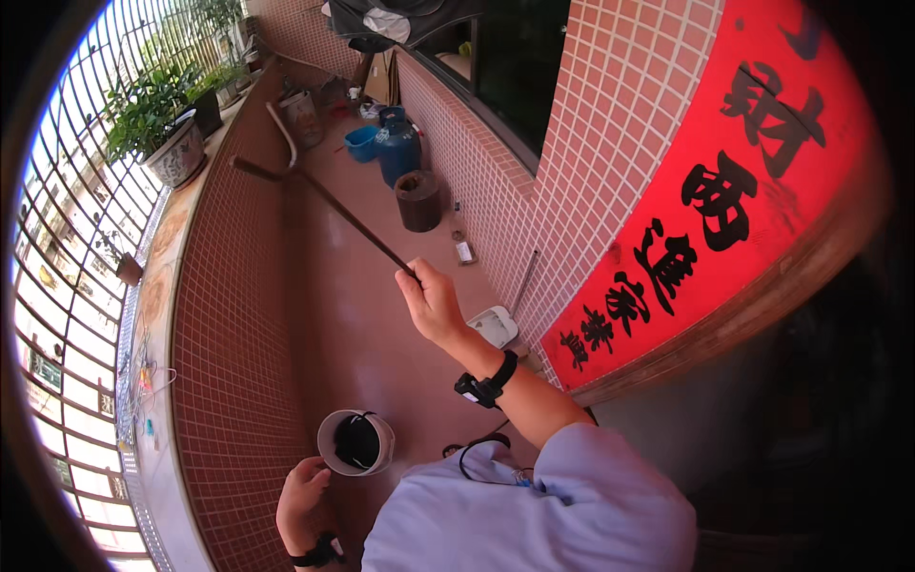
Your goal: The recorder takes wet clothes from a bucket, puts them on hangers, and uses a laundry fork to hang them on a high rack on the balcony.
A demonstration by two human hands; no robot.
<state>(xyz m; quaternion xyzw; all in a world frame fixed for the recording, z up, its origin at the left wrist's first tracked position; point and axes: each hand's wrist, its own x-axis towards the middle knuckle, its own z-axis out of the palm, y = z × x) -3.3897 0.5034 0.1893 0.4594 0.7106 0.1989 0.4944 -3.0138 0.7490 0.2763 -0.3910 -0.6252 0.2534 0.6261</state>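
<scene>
My right hand (431, 300) is raised in front of me and closed around the near end of a long dark pole (329, 202). The pole slants up and away to the left, toward the tiled low wall (233, 315). My left hand (303, 498) is down by my body at the lower left. It grips the rim of a round pale cup (355, 442) with a dark inside, held upright. Both wrists wear a black band. My light blue sleeve fills the lower middle.
A reddish tiled floor runs between the low wall and a tiled house wall (572, 143) with a red banner (724, 191). Farther along stand a dark cylinder (417, 200), a blue gas bottle (398, 148), a blue basin (361, 143) and potted plants (157, 124). A white dustpan (496, 326) lies by the wall.
</scene>
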